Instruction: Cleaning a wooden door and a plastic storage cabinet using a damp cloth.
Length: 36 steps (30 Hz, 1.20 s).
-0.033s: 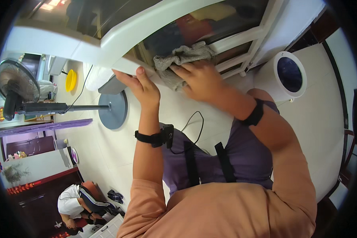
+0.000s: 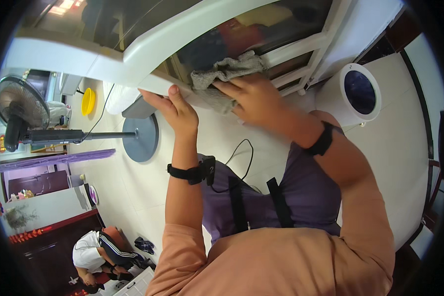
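Note:
A white cabinet door with glass panes fills the top of the view. My left hand is closed at its lower edge, thumb on one side and fingers on the other. A crumpled grey cloth lies against the frame and glass, right of that hand. My right hand grips this cloth and presses it to the door; the fingertips are partly hidden in its folds, and the forearm is a little blurred.
A fan on a pole with a round grey base stands at left, near a yellow basin. A white bin is at right. A black cable hangs by my legs. Another person sits far lower left.
My right hand has shifted slightly right along with its forearm, and the cloth's lower part is creased differently. My left hand stays at the door edge.

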{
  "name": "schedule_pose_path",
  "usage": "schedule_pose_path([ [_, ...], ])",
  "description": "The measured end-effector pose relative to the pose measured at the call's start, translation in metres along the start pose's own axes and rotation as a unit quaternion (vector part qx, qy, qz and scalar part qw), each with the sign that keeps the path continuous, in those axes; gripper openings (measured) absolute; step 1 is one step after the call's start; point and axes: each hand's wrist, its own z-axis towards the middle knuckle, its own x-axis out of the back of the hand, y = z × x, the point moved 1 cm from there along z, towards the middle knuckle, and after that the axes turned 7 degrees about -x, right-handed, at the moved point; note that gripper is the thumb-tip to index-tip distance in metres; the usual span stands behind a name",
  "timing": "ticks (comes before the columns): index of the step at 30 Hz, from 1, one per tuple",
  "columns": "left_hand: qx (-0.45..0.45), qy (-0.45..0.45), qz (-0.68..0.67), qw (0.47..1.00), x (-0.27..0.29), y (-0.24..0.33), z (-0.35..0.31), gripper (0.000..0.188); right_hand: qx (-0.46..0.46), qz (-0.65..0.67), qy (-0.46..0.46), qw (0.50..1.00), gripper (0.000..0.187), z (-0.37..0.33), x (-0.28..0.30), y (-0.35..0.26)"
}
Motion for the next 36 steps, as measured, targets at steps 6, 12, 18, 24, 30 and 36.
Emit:
schedule_pose_path([
  [6, -0.046, 0.019, 0.031, 0.998, -0.004, -0.006, 0.002, 0.074, -0.037, -0.08, 0.003, 0.996, 0.061, -0.032, 0.057, 0.099],
  [12, -0.07, 0.044, 0.097, 0.992, -0.007, -0.016, -0.001, 0.074, -0.038, -0.133, 0.081, 0.987, 0.061, -0.072, 0.091, 0.171],
  [18, -0.118, 0.055, 0.118, 0.984, -0.012, -0.027, -0.004, 0.071, -0.099, -0.135, 0.023, 0.986, 0.055, -0.151, 0.023, 0.224],
  [24, -0.039, 0.017, 0.06, 0.997, -0.01, -0.03, -0.014, 0.08, -0.148, -0.188, 0.08, 0.968, 0.053, -0.129, -0.04, 0.201],
  [30, -0.011, 0.002, 0.058, 0.998, -0.013, -0.022, -0.016, 0.088, -0.003, -0.139, -0.235, 0.962, 0.044, -0.052, -0.076, 0.126],
  [36, -0.017, -0.007, 0.105, 0.994, -0.004, -0.04, -0.019, 0.084, 0.192, -0.208, -0.012, 0.959, 0.051, -0.034, -0.134, 0.084],
])
